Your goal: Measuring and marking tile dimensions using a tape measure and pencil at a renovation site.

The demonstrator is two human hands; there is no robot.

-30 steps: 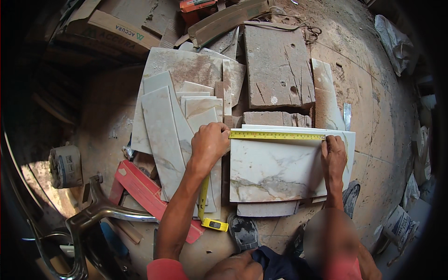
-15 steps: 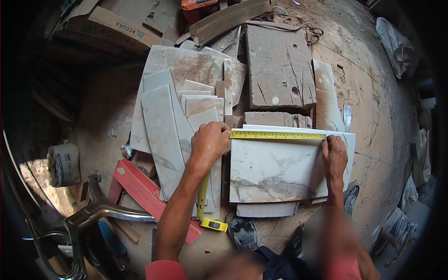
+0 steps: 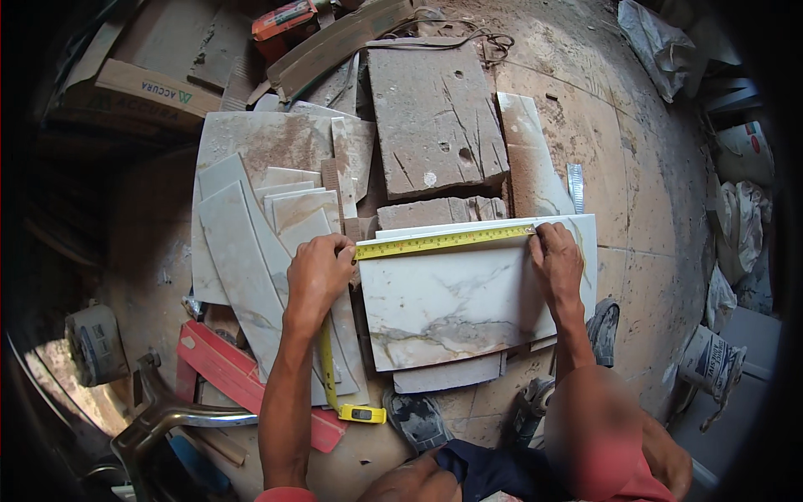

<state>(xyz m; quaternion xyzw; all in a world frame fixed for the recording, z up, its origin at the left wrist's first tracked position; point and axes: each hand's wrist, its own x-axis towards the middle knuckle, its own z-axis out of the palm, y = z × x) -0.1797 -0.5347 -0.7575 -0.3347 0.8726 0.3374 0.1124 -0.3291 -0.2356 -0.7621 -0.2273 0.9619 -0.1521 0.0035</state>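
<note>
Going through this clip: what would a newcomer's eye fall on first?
Probably the bright yellow tape, stretched between the left hand and right hand along the far edge of a white veined tile. Next, its yellow case and a long red piece at lower left, then the scarred grey block beyond the tile.

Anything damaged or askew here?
The grey-brown rectangular concrete-like block beyond the white marbled rectangular tile has gouges and holes marring its flat top. Left of that tile, pale marbled tile pieces lie askew, overlapping at uneven angles.
</note>
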